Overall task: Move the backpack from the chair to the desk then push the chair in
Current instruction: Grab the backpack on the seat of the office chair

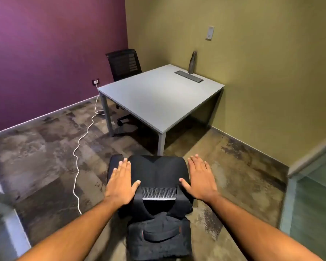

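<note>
A black office chair [156, 170] stands on the carpet just short of the grey desk [158, 102], its mesh backrest top [159, 193] towards me. The black backpack [158, 238], with a top handle and small orange marks, hangs against the back of the chair, nearest to me at the bottom of the view. My left hand [120, 182] lies flat with fingers spread over the seat's left edge, beside the armrest [115, 161]. My right hand [199, 178] is spread flat at the seat's right edge. Neither hand holds anything.
A metal bottle [192, 62] and a cable hatch [188, 76] sit at the desk's far side by the olive wall. A second black chair [123, 63] stands behind the desk. A white cable [83, 144] runs across the floor on the left. Glass partitions flank me.
</note>
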Demonstrator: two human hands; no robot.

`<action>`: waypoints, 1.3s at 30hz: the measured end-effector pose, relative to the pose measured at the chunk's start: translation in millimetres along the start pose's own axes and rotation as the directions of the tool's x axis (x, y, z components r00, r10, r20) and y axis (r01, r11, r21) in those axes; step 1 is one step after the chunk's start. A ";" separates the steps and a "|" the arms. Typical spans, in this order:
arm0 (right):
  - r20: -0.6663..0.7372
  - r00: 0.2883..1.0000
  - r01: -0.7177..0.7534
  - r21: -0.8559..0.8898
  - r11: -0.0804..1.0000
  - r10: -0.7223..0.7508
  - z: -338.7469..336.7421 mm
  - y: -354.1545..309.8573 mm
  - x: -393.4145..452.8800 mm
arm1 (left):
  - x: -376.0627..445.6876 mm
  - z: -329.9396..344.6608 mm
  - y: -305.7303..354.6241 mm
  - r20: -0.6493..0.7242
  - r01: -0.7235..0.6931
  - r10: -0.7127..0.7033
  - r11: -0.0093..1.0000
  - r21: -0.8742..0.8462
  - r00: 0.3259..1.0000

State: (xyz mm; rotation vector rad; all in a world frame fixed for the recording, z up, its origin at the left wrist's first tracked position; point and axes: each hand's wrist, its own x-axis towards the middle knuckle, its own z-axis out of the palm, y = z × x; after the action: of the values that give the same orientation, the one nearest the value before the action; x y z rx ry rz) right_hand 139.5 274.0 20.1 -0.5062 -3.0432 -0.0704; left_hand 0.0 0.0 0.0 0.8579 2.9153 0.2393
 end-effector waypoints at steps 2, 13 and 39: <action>0.027 0.999 -0.044 0.048 0.998 0.043 5.8 -0.8 -7.6 | -4.7 6.1 5.4 0.090 0.010 -0.007 0.999 -0.033 0.996; 0.125 0.975 -0.203 0.161 0.966 0.184 44.0 -24.5 -29.6 | -2.2 40.1 11.2 0.205 0.028 -0.014 0.998 -0.063 0.979; 0.359 0.844 -0.535 0.514 0.670 0.399 43.2 -18.1 23.8 | -6.4 54.5 7.0 -0.039 -0.020 0.020 1.000 0.019 0.999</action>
State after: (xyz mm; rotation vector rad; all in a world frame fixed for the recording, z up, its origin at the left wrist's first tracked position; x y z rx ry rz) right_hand 109.1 266.9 -22.2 -1.2644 -2.7522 1.0025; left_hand 16.4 9.1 -52.0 0.8958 2.9512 0.2334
